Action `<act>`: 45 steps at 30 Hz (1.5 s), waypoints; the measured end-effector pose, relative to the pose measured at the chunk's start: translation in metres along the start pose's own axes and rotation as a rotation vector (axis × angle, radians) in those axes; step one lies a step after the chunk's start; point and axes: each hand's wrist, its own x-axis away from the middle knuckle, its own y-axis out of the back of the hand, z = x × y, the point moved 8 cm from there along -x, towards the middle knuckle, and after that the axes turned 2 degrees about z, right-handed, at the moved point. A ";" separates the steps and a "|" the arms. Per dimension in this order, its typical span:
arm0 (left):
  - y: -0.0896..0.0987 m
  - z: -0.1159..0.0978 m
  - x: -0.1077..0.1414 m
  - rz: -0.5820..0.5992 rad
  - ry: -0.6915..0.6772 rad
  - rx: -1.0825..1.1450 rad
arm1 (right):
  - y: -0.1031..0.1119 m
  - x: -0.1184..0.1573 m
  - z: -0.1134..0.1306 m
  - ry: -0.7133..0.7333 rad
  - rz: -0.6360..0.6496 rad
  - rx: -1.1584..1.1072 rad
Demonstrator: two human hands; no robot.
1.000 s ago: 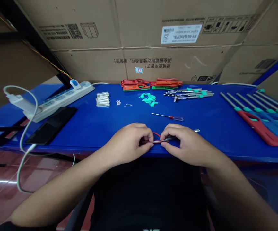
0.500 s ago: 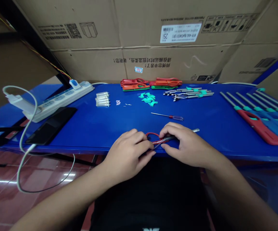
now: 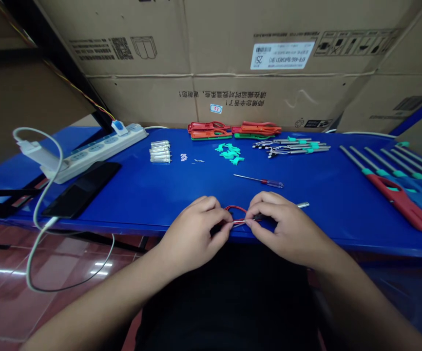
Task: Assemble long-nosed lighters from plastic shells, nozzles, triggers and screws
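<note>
Pinches thin red and white wires (image 3: 239, 223) between thumb and fingertips of the left hand (image 3: 198, 234), curled nearly closed; with the right hand (image 3: 287, 226), just beside, closes thumb and forefinger on the same wires, and shows a dark piece (image 3: 258, 217), mostly hidden, under the fingers; holds these wires at the near edge of the blue surface (image 3: 134, 200), with a red loop (image 3: 236, 206) between the two hands; shows a metal strip (image 3: 303, 204) past the right hand, too covered to tell whether held or lying; has a screwdriver (image 3: 272, 184) just beyond, with its tip to the left; farther back, has teal pieces (image 3: 229, 153), clear tubes (image 3: 160, 152), pink bits (image 3: 183, 157) and metal rods (image 3: 308, 147) with wire ends; to the right, has a red lighter (image 3: 403, 202) beside blue ones; to the left, has a phone (image 3: 83, 190) near a power strip (image 3: 101, 145).
</note>
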 end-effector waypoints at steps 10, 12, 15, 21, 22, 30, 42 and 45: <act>-0.002 -0.006 0.008 -0.035 -0.121 -0.071 | -0.004 0.007 0.007 0.096 -0.025 0.071; -0.002 -0.007 0.009 -0.043 -0.134 -0.081 | -0.005 0.009 0.008 0.110 -0.033 0.120; -0.003 -0.008 0.010 -0.058 -0.158 -0.101 | -0.007 0.011 0.008 0.113 -0.042 0.162; -0.003 -0.010 0.012 -0.053 -0.201 -0.098 | -0.007 0.011 0.008 0.095 -0.026 0.229; -0.003 -0.010 0.012 -0.048 -0.204 -0.086 | -0.007 0.011 0.009 0.094 -0.015 0.239; -0.002 -0.004 0.009 0.009 -0.114 -0.014 | -0.009 0.009 0.014 0.085 0.027 0.309; 0.000 -0.003 0.006 0.044 -0.075 -0.027 | 0.001 0.008 0.011 0.160 0.093 0.409; 0.003 -0.001 0.007 0.057 -0.063 -0.039 | -0.004 0.007 0.016 0.199 0.109 0.495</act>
